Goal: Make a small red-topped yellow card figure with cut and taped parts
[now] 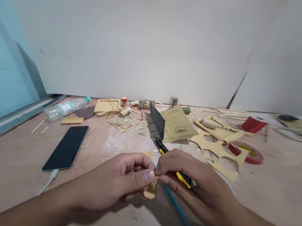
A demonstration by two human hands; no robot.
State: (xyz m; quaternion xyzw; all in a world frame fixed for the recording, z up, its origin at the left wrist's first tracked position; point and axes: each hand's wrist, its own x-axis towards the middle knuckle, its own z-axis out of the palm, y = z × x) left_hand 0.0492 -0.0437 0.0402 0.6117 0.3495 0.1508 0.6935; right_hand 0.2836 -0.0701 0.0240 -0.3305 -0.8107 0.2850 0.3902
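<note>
My left hand (118,181) is closed, thumb and fingers pinching a small tan paper piece (149,193) with a rounded lower edge. At its upper end the fingertips of my right hand (189,178) meet the left ones and pinch the same piece; part of it is hidden behind the fingers. A yellow and black utility knife (163,148) slants through the gap between my right thumb and forefinger; whether the hand holds it or it lies behind, I cannot tell. Beneath the hands runs a thin blue strip (180,213).
Left: a phone (66,149) on a white cable, a plastic bottle (66,109). Behind my hands: folded sandpaper (178,125), shavings (125,123), small bamboo pieces (125,112). Right: tan sheet with round cutouts (216,154), red tape (255,158), red spool (253,124). A white panel (147,48) stands behind.
</note>
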